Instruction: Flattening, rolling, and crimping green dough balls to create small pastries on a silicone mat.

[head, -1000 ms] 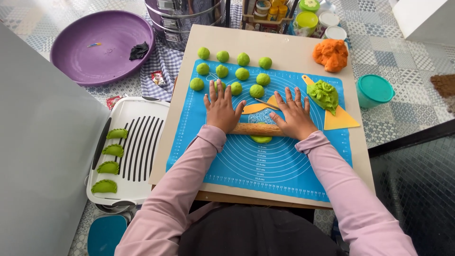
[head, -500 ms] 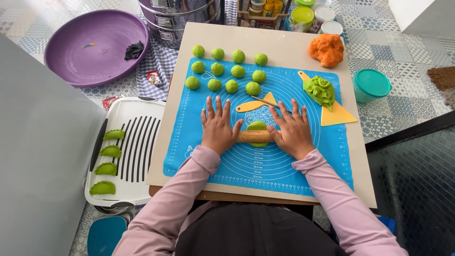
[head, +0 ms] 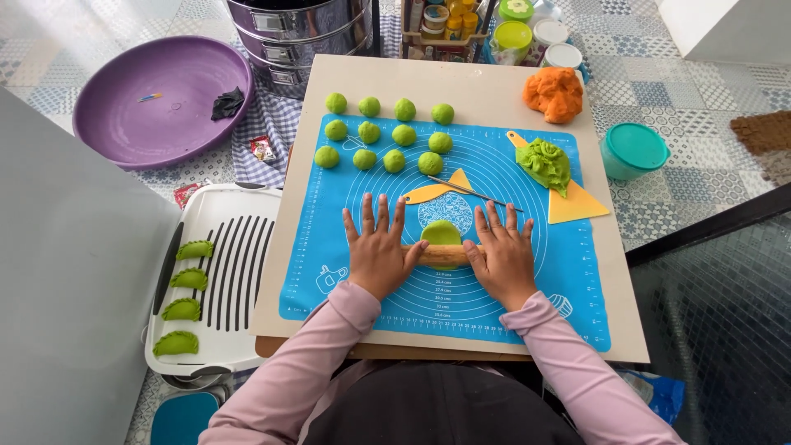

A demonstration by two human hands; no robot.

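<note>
A wooden rolling pin (head: 441, 254) is pressed flat under both palms near the middle of the blue silicone mat (head: 329, 247), which is laid on the beige surface (head: 486, 91). The left hand (head: 377, 251) is laid over the pin's left end and the right hand (head: 500, 257) over its right end; the grip of each is spread, with fingers fanned out and pointed toward the far edge, nothing being pinched. A flattened piece of green dough (head: 442, 232) is seen just beyond the pin, partly under it, between the two hands.

Toward the far left corner of the mat, green dough balls (head: 381, 132) are set out in rows. A yellow scraper (head: 434, 192) and a thin stick (head: 474, 193) are placed just beyond the hands. Near the right edge, a lump of green dough (head: 545, 163) is rested on a second yellow scraper (head: 577, 204), and orange dough (head: 554, 93) is kept at the far right corner. Off the surface, a teal lidded tub (head: 633, 150) is seen to the right, and a white tray (head: 239, 346) with four folded green dumplings (head: 183, 309) to the left, beside a purple basin (head: 156, 99).
</note>
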